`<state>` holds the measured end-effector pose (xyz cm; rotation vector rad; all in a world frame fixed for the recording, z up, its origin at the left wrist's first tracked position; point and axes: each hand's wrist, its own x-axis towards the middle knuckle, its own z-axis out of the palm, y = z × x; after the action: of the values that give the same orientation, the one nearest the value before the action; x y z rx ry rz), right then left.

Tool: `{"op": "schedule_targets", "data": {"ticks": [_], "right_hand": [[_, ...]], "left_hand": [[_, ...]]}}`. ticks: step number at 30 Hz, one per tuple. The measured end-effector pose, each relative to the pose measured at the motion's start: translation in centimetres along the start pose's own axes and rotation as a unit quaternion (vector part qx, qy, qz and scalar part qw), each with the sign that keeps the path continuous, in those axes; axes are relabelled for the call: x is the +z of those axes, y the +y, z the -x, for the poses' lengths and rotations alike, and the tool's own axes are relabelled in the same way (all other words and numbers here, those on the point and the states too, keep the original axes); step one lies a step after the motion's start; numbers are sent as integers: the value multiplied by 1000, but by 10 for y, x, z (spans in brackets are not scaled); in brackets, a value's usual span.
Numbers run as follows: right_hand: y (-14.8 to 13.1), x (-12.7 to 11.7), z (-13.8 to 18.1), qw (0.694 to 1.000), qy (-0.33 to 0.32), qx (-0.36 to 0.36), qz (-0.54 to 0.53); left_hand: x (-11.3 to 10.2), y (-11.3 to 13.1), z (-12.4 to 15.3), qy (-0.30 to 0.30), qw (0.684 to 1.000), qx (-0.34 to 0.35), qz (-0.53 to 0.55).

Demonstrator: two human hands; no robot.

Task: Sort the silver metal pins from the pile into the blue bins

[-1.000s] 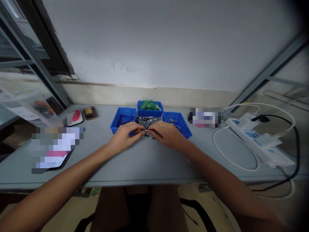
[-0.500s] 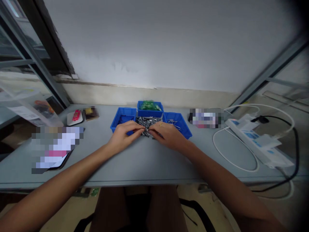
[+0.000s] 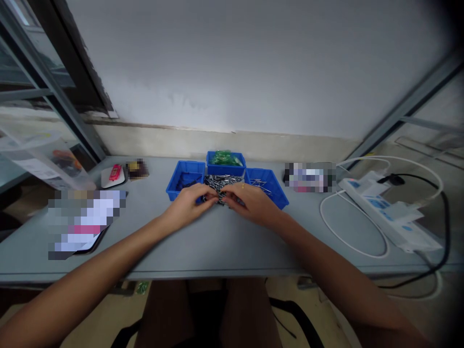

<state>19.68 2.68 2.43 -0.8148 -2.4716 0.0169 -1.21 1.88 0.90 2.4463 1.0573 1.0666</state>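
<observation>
A loose pile of small metal and dark rod-like pieces [image 3: 223, 182] lies on the table between blue bins. Over its near side, my left hand [image 3: 190, 202] is closed with fingertips together, and my right hand [image 3: 250, 200], with a ring on one finger, is closed close beside it. Whatever the fingertips hold is too small to make out. Dark pieces lie in the left blue bin [image 3: 174, 186]. Thin silvery rods lie in the right blue bin [image 3: 277, 193]. Behind the pile, the back blue bin [image 3: 226, 170] holds green plastic packets [image 3: 224, 158].
A phone-like device [image 3: 89, 224] and a small white scale-like box with a pink item [image 3: 115, 173] are on the left, near a translucent container [image 3: 54, 162]. At right are a blurred item [image 3: 308, 177] and a white power strip [image 3: 391, 212] with looping cables.
My left hand has shifted slightly right and down, uncovering more of the left bin. The right hand stays nearly in place, its fingertips still over the pile.
</observation>
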Motion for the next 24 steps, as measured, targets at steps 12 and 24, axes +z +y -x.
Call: {"op": "schedule_targets", "data": {"ticks": [12, 24], "right_hand": [[2, -3, -1, 998, 30, -27, 43], [8, -2, -1, 999, -5, -13, 46]], "left_hand": [[-3, 0, -2, 9, 1000, -13, -27], [-5, 3, -3, 65, 998, 7, -17]]}}
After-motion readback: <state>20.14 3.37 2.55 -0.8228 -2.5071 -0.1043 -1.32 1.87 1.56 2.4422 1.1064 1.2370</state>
